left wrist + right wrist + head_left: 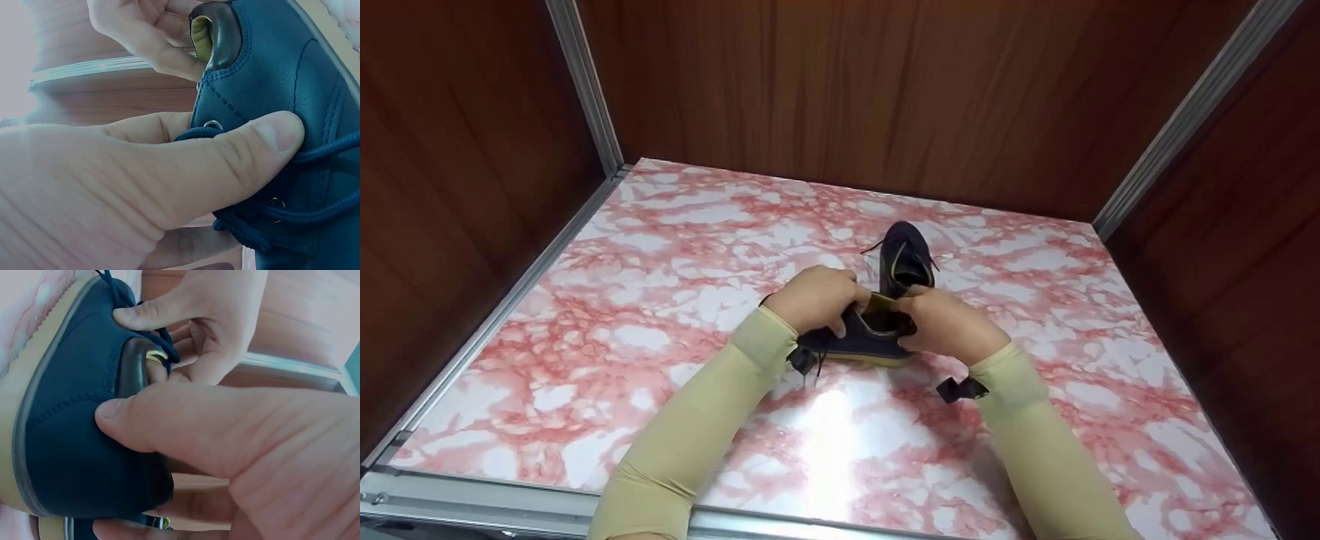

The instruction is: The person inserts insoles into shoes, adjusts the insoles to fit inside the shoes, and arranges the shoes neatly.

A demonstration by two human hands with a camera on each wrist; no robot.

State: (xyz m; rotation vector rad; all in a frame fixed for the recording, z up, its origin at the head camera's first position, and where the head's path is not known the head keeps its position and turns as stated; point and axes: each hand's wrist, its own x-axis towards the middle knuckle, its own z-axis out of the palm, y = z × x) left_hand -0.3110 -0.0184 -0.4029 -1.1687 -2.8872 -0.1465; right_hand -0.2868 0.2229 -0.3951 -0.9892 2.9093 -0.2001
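Note:
A dark navy shoe [851,343] with a tan sole and yellowish lining lies sideways between both hands, toe to the left. My left hand [819,298] grips it at the laced part; in the left wrist view the thumb [278,132] presses the side beside the lace eyelets. At the heel end, my right hand [949,324] holds the collar, its thumb [115,413] on the outer side below the dark padded rim [132,368]. Blue laces [332,211] hang loose over the side. The second shoe [906,251] stands just behind, toe pointing away.
The table top [660,360] has a red and white marbled surface. Brown wood panels [840,90] enclose it at the back and sides, joined by metal corner posts [589,82]. A metal rail [495,499] runs along the front edge.

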